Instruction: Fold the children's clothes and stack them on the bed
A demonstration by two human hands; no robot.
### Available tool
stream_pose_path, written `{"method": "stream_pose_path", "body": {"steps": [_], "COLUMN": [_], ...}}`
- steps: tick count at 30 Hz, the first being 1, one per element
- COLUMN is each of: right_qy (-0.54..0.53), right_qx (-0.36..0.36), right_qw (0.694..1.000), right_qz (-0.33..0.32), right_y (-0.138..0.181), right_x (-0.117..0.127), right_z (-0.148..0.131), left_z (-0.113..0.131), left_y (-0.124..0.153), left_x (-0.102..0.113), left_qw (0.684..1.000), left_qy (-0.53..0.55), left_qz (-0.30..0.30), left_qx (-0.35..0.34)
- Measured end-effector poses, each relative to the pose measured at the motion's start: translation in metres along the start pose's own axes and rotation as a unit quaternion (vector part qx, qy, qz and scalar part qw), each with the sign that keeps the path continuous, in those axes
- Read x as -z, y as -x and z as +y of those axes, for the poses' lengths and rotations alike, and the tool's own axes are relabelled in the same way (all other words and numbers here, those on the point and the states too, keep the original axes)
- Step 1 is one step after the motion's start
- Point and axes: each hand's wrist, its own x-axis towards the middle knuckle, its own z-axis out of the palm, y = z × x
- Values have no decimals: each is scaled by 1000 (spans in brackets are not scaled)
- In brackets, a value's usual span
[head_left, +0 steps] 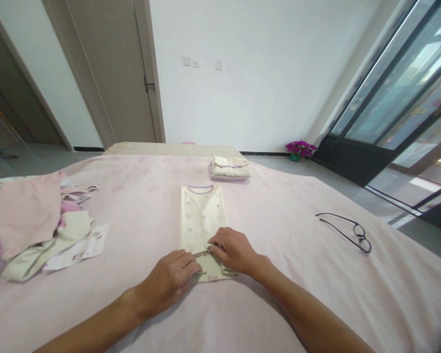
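Right now both hands are at the near end of a cream shirt (202,215), which lies face up, neckline away from the person, on a pink cloth (279,211). Its body stretches out ahead of the two grips, long and narrow, with a lilac-edged collar and small printed motifs. The right grip (238,249) pinches a layer of the fabric between thumb and fingers, near the middle of the lower part. The left grip (171,275) touches the lower left edge with bent fingers; I cannot tell whether it is clasping the fabric or only pressing on it. Between and just below the fingertips, more layers of the shirt show. Beyond the right grip, past the collar, sits a small stack of folded clothes (231,169), cream above lilac. Well to the left of the left grip lies a loose heap of clothes (27,215), pink, cream and white. Well to the right of the right grip, a pair of glasses (361,237) rests with its temples unfolded.
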Motion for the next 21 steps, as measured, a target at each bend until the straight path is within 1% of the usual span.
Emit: {"method": "stream_pose_path", "body": {"steps": [3, 7, 9, 12, 15, 17, 21], "right_qy": [-13, -44, -62, -82, -60, -42, -44], "right_qx": [-31, -109, -133, -118, -79, -74, -89], "right_qw": [999, 989, 981, 980, 988, 990, 983], "right_qz": [25, 93, 126, 135, 117, 115, 156], "right_y": [1, 1, 3, 6, 8, 7, 2], "right_x": [4, -1, -7, -14, -15, -15, -17], "right_z": [7, 32, 44, 53, 51, 48, 50], "left_z": [0, -1, -2, -2, 0, 1, 0], "left_y": [-1, -1, -1, -1, -2, -5, -15], "left_x": [1, 1, 0, -1, 2, 8, 19], "left_qw": [1000, 1000, 1000, 999, 999, 998, 996], "left_qy": [9, 25, 27, 29, 35, 45, 45], "left_qz": [-4, -1, 8, 21, 23, 27, 74], "left_qx": [4, 8, 4, -2, -14, -17, -4]}}
